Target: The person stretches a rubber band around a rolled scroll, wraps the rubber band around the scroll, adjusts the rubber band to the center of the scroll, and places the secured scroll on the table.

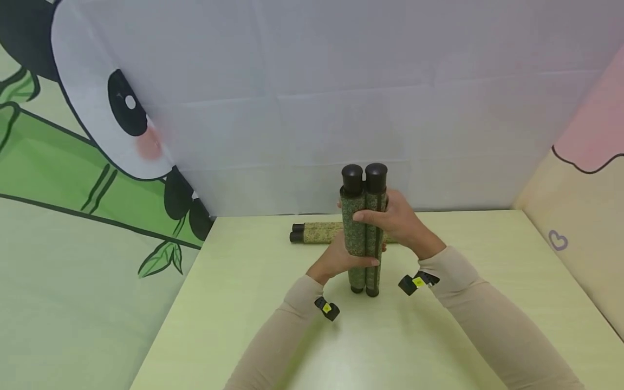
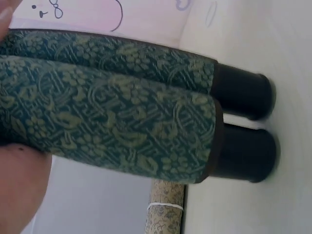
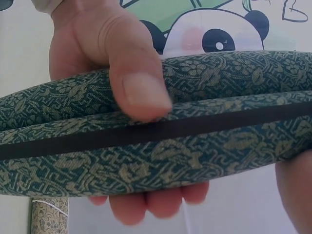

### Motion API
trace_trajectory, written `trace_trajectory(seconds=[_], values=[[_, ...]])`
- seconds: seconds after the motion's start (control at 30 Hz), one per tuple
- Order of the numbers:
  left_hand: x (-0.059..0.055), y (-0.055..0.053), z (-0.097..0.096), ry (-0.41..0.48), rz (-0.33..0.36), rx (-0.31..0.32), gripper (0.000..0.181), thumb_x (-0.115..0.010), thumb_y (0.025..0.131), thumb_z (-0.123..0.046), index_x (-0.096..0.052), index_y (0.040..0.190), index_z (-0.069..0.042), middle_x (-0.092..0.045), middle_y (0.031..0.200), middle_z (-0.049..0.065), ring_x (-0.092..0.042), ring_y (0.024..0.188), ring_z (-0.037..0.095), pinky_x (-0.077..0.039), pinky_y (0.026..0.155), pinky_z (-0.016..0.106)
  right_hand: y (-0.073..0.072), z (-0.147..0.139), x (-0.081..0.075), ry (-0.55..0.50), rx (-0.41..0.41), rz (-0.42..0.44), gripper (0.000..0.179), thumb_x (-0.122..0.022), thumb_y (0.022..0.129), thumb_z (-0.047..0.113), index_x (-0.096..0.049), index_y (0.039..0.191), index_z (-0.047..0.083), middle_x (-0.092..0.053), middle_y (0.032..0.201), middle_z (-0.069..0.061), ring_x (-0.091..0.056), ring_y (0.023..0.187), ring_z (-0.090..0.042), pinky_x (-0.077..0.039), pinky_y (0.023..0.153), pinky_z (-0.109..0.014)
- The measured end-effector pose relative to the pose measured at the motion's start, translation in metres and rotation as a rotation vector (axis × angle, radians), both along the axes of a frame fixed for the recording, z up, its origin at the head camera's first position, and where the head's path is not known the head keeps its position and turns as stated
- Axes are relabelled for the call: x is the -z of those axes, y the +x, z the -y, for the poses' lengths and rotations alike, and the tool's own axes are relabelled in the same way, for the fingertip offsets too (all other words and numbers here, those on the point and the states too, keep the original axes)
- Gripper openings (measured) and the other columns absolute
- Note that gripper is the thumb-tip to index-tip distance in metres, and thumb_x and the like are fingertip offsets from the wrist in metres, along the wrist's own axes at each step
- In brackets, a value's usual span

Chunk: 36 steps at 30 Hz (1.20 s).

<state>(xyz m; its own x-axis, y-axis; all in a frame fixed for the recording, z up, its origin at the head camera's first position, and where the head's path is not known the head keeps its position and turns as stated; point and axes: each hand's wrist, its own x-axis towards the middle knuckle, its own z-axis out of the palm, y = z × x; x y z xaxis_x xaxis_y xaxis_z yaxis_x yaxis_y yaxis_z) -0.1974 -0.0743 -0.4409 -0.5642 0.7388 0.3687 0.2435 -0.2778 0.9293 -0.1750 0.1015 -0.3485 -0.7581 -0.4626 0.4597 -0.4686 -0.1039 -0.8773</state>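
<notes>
1. Surroundings: a pale table (image 1: 234, 281) stands against a white backdrop (image 1: 312, 108). The left wall carries a painted panda eye (image 1: 127, 103) and green bamboo (image 1: 63, 162); the right wall carries a small purple heart (image 1: 558, 240).
2. Far side of table: a tan scroll (image 1: 318, 233) lies crosswise, two black knobs at its left end. The left wrist view shows a white tie around it.
3. Obstruction: the green scroll (image 1: 354, 235) and the hands stand in front of the tan scroll and hide its middle.
4. Position: the green scroll is held roughly upright over the table's far half, near its centre. Contact between its lower knobs and the table cannot be told.
5. Left hand (image 1: 340, 257): grips the lower part, thumb across the near face.
6. Right hand (image 1: 401, 225): grips higher up, thumb across the near face, fingers curled behind.
7. Appearance: two rolls side by side, dark green cloth with pale floral patterning, black knobs at both ends; a plain dark strip runs lengthwise along the right roll.
</notes>
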Motion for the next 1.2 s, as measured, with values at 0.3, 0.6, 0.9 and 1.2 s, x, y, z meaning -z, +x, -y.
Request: trace_trajectory(seconds=[0.3, 0.6, 0.9, 1.2], values=[[0.012, 0.002, -0.001, -0.066, 0.02, -0.124, 0.054, -0.075, 0.084, 0.012, -0.058, 0.133, -0.005, -0.07, 0.113, 0.006, -0.068, 0.104, 0.022, -0.055, 0.096, 0.043, 0.006, -0.014, 0.007, 0.22, 0.135, 0.067, 0.061, -0.078, 0.092, 0.035, -0.053, 0.14, 0.007, -0.067, 0.124, -0.011, -0.067, 0.11, -0.026, -0.056, 0.092, -0.043], [0.024, -0.006, -0.003, -0.086, 0.046, -0.15, 0.056, -0.083, 0.083, 0.0, -0.059, 0.133, -0.011, -0.072, 0.113, 0.01, -0.069, 0.105, 0.028, -0.054, 0.097, 0.044, 0.004, -0.067, 0.024, 0.19, 0.181, -0.013, 0.043, -0.041, 0.111, 0.023, -0.046, 0.151, 0.008, -0.056, 0.14, -0.016, -0.058, 0.124, -0.019, -0.049, 0.102, -0.031], [0.021, -0.004, 0.0, -0.135, 0.106, -0.164, 0.064, -0.088, 0.081, -0.013, -0.057, 0.137, -0.013, -0.071, 0.119, 0.009, -0.067, 0.113, 0.026, -0.05, 0.103, 0.039, 0.002, -0.123, 0.039, 0.332, 0.565, 0.022, 0.035, -0.052, 0.109, 0.026, -0.061, 0.135, 0.006, -0.069, 0.116, 0.004, -0.065, 0.104, -0.008, -0.052, 0.085, -0.017], [0.02, -0.008, -0.001, -0.104, 0.097, -0.123, 0.053, -0.084, 0.086, -0.009, -0.061, 0.134, -0.009, -0.071, 0.121, 0.012, -0.067, 0.114, 0.03, -0.051, 0.102, 0.043, 0.007, -0.17, 0.077, 0.661, 0.658, 0.12, 0.033, -0.057, 0.106, 0.03, -0.065, 0.128, 0.007, -0.07, 0.117, -0.013, -0.068, 0.099, -0.018, -0.055, 0.08, -0.029]])
